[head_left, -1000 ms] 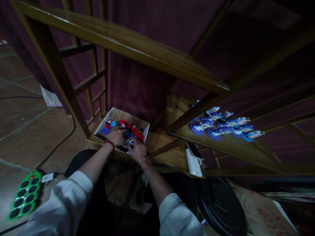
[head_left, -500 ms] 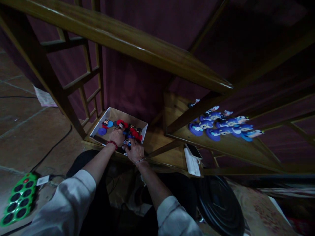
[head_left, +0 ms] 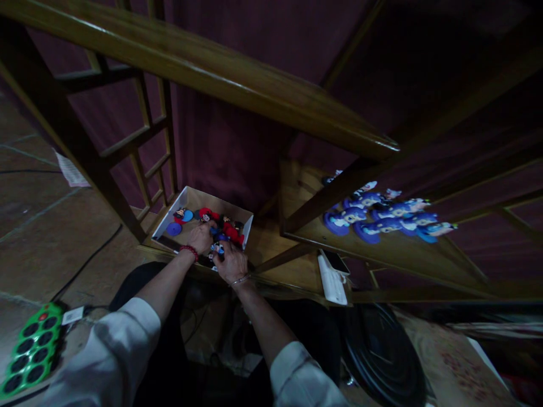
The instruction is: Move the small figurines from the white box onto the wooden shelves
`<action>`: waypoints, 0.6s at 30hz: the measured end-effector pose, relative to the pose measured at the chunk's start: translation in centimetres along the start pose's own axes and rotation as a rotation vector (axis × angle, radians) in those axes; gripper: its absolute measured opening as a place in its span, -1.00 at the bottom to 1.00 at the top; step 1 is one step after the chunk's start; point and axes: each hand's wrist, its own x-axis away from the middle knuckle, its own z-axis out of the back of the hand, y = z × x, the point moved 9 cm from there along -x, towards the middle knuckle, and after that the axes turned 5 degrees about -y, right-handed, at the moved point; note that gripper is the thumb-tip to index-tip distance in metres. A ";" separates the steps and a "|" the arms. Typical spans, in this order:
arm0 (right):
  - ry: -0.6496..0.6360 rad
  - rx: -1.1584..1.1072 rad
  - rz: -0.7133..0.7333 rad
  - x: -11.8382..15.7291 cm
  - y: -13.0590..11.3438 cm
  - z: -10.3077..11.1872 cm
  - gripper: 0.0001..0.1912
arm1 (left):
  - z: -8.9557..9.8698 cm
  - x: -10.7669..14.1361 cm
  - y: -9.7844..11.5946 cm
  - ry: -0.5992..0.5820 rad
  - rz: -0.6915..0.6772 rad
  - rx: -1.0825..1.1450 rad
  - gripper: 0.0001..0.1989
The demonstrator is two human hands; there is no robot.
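A shallow white-walled box [head_left: 169, 213] with a brown inside holds several small figurines in red, black and blue. My left hand [head_left: 201, 238], with a red bead bracelet at its wrist, reaches into the box. Its fingers are bent and close together among the figurines, and what they pinch, if anything, is hidden. My right hand [head_left: 233, 264], wearing a thin metal bangle, is at the near side of the box. Its thumb and fingers close around a small blue-and-white figurine [head_left: 218, 248]. A red figurine [head_left: 232, 232] lies just beyond it.
On a raised wooden shelf [head_left: 305, 237] at the right stand several figurines with purple-blue bases [head_left: 369, 232]. A phone [head_left: 336, 262] rests on a white object [head_left: 332, 285]. Wooden rails [head_left: 237, 85] cross above. A green power strip [head_left: 33, 347] lies on the floor.
The view has shifted slightly. Both hands stay in the box in almost the same positions, with only small finger movements.
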 end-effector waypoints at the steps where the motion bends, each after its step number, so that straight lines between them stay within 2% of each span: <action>1: 0.000 0.003 0.001 0.0 0.0 0.0 -0.70 | 0.0 0.1 0.1 -0.009 -0.021 -0.005 -0.64; 5: 0.008 0.003 0.004 0.1 0.0 0.2 -0.71 | -0.2 0.4 0.8 -0.065 -0.124 -0.017 -0.70; 10: 0.018 -0.009 0.037 0.1 -0.2 0.5 -0.72 | 0.1 1.0 2.6 -0.092 -0.295 -0.033 -0.66; 15: 0.036 -0.009 0.052 0.2 -0.2 0.4 -0.73 | -0.1 1.2 2.9 -0.143 -0.283 -0.052 -0.58; 18: 0.065 -0.020 0.053 0.2 -0.2 0.4 -0.72 | 0.1 1.1 2.8 -0.132 -0.258 -0.031 -0.61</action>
